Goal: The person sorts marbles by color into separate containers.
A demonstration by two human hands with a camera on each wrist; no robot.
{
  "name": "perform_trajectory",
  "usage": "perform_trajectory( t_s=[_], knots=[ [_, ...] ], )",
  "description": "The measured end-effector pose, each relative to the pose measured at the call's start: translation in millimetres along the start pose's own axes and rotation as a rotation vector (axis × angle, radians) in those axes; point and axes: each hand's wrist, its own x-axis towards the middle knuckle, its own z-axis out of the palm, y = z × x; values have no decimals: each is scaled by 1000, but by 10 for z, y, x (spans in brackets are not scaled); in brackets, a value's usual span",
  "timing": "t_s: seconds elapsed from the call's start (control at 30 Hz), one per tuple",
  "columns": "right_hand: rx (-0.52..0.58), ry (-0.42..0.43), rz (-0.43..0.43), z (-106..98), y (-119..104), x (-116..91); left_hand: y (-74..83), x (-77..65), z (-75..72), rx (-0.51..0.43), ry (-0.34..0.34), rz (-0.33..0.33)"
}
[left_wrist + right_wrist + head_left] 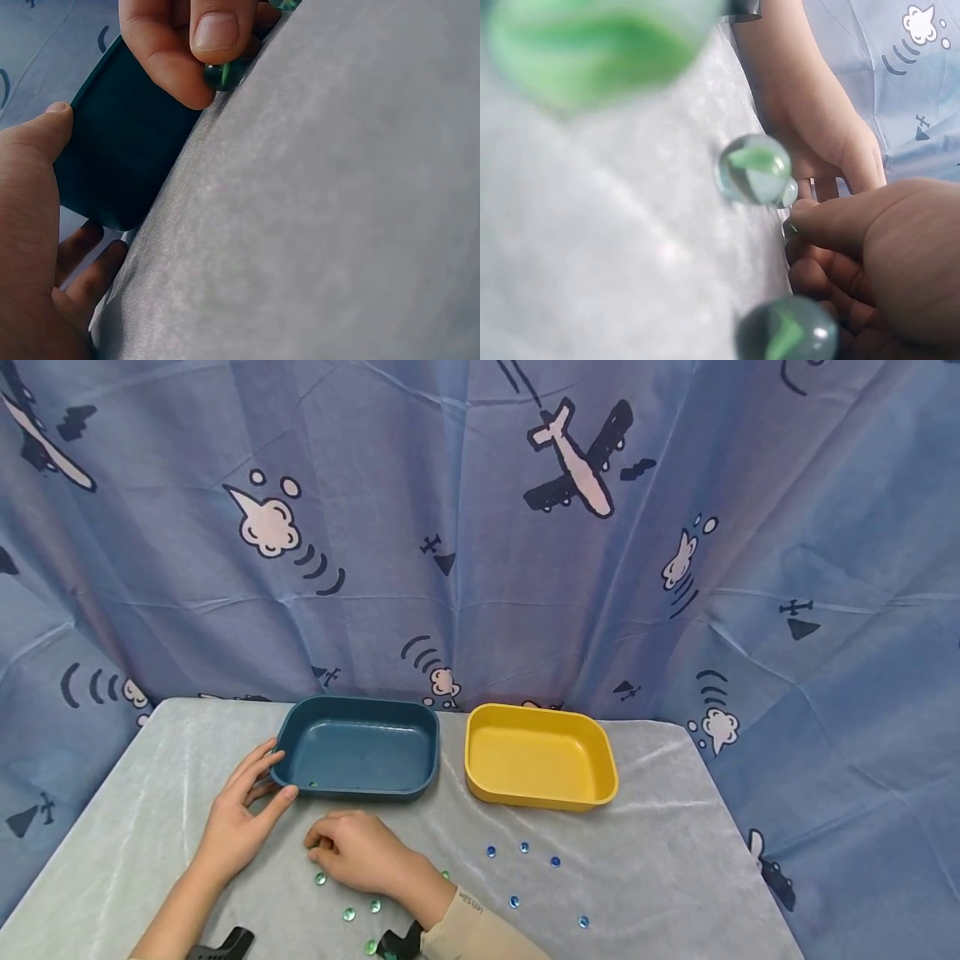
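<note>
One glassy, green-streaked marble (226,76) is pinched by the right fingers (217,34); left fingers (97,274) spread against the teal tray (360,752)

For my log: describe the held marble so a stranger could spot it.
On the cloth-covered table, find the dark teal tray. Just nearer the camera, the right hand pinches a green marble. It alone is held; the green marbles nearby lie loose on the table.

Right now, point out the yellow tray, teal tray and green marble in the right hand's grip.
Yellow tray (536,766), head view: bare floor.
Teal tray (360,758), head view: bare floor.
Green marble (223,77), left wrist view: uncovered side.
</note>
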Motion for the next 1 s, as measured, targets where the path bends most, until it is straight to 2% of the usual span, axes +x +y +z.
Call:
perform_trajectory(
  t_s=[0.37, 0.53, 1.0],
  knots=[
    [29, 0, 11, 19, 18, 1, -39, -20, 15, 0, 0, 11],
    [42, -6, -10, 9, 13, -3, -31, -26, 12, -2, 1, 3],
    [90, 6, -68, -178, -99, -32, -19, -1, 10, -1, 1, 9]
  ],
)
